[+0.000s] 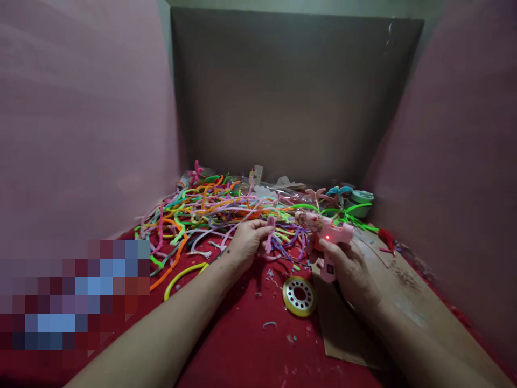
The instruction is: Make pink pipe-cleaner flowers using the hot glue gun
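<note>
Between the fingertips of my left hand is a pink piece of pipe cleaner, bent into a narrow loop. My right hand is wrapped round the handle of a pink glue gun, whose small red light glows. The gun's nozzle end points left, toward the pink piece, with a gap between them. Behind both hands spreads a tangled heap of coloured pipe cleaners in orange, green, pink and purple.
A roll of clear tape lies on the red cloth, beside a cardboard sheet under my right arm. Pipe-cleaner flowers, one blue, and a pale green container stand at the back right. Pink walls flank both sides.
</note>
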`<action>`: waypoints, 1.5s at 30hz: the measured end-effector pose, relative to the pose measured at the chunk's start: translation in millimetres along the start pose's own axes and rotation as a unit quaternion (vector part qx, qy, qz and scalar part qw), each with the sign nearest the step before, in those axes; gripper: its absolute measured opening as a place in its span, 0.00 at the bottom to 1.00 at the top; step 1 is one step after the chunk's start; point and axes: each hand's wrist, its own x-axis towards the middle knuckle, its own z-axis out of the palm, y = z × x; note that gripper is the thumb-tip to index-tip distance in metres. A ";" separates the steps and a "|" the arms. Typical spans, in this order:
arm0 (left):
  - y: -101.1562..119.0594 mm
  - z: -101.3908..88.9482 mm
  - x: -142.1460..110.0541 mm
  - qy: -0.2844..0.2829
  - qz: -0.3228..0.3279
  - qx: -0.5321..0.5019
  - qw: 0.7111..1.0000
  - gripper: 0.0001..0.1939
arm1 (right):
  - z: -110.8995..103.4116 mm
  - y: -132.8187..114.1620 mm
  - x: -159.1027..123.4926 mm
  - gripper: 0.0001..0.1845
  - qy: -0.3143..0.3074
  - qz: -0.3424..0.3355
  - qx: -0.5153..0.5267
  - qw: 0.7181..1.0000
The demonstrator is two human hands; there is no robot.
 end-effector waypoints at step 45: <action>5.8 10.4 -11.6 -0.005 -0.008 0.022 1.000 0.05 | -1.0 -1.1 -6.5 0.15 -0.067 -0.064 -0.128 0.987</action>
